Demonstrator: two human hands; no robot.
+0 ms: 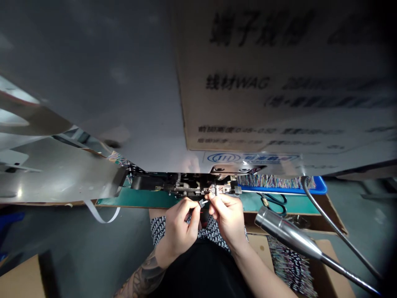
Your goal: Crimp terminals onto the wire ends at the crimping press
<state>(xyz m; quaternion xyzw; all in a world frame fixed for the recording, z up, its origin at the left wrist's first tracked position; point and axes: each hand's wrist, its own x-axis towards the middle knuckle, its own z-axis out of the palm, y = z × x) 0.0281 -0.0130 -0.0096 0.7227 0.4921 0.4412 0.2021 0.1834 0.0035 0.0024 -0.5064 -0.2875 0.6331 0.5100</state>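
My left hand (pixel 182 223) is closed, its thumb and fingertips pinching a small grey piece (pixel 202 203). Just to the right, my right hand (pixel 228 213) is closed too, with its fingertips near a small pale wire end beside that piece; what else it holds is hidden. Both hands are in front of the metal tooling (pixel 192 188) at the base of a large grey machine (pixel 124 82), over the near edge of a green work surface (pixel 139 198).
A blue tray (pixel 321 186) of multicoloured wires stands at the right, with dark-handled scissors (pixel 274 203) before it. A metal gooseneck lamp (pixel 288 234) reaches in from the lower right. More wires (pixel 291 265) lie in a box below. A white strip (pixel 102 215) hangs at the left.
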